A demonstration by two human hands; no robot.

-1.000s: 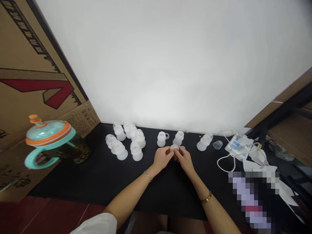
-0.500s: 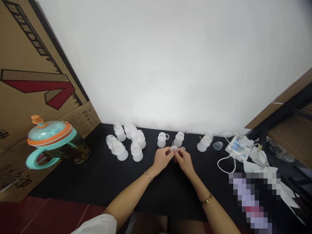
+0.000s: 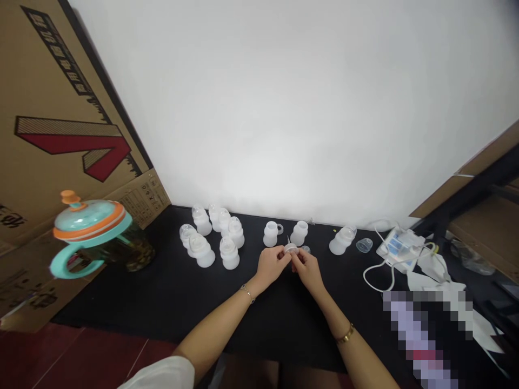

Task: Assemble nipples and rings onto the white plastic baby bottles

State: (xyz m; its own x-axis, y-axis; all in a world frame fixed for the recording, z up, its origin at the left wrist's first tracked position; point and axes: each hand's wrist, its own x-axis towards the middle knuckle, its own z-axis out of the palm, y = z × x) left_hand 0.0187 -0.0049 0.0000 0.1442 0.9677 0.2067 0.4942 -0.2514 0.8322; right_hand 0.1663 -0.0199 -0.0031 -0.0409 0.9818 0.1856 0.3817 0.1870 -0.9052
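While the left hand (image 3: 271, 266) and right hand (image 3: 308, 268) pinch a round white plastic collar (image 3: 291, 248) between their fingertips, the collar sits just above the black bench (image 3: 121, 294), in front of the person, tilted, its flat top showing. Hands close together, knuckles nearly meeting, fingers curled in, not spread. Forearms come up from the lower corners in a V, wrists bent slightly inward. Thin chain bracelet (image 3: 246, 293) on left wrist, gold bangle (image 3: 345, 334) on right. White sleeve (image 3: 162, 375) at bottom edge.

Just past the hands: two frosted white baby bottles (image 3: 285, 233) stand upright, with a small ring (image 3: 279, 228) touching the left one's far side and a clear disc (image 3: 305, 249) beside the right hand. Left of these, a cluster of similar bottles (image 3: 213, 235) stands close together, some touching. To the right, one more bottle (image 3: 343, 240) lies tilted, near a clear cup-shaped piece (image 3: 364, 245). Further right, a white electric unit (image 3: 399, 248) with a white cable (image 3: 377, 278); below it, a pixelated patch (image 3: 425, 335), contents unreadable. Far left, a glass mug with teal handle and orange-trimmed lid (image 3: 93, 232) by a cardboard box (image 3: 60, 108) leaning on the white wall (image 3: 284, 108).
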